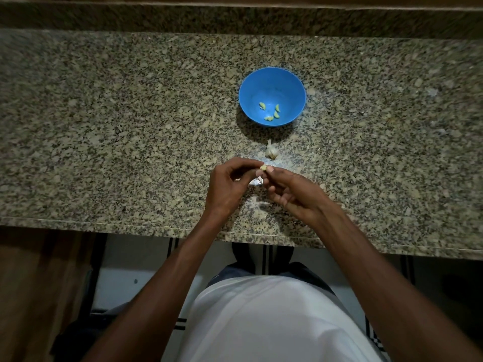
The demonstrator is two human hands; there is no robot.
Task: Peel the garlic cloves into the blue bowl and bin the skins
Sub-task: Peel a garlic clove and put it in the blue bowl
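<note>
Over a speckled granite counter (130,126), near its front edge: left hand (227,188) and right hand (290,194) meeting fingertip to fingertip, both pinching one small pale garlic clove (263,167) held just above the stone. Left fingers curled inward toward the clove, right thumb and forefinger closed on it from the other side, remaining right fingers loosely bent below. Beneath the hands, scraps of white papery skin (254,182) lying on the counter, partly hidden by the fingers. Just beyond the fingertips, a remnant of the garlic bulb (271,150), stem end pointing away, resting on the counter between the hands and a blue bowl (271,82). Inside the bowl, four peeled cloves (271,112) gathered toward the near side of its base. Farther back, a raised ledge of the same granite. At the bottom of the view, a white shirt (261,322) and a tiled floor below the counter's overhang.
</note>
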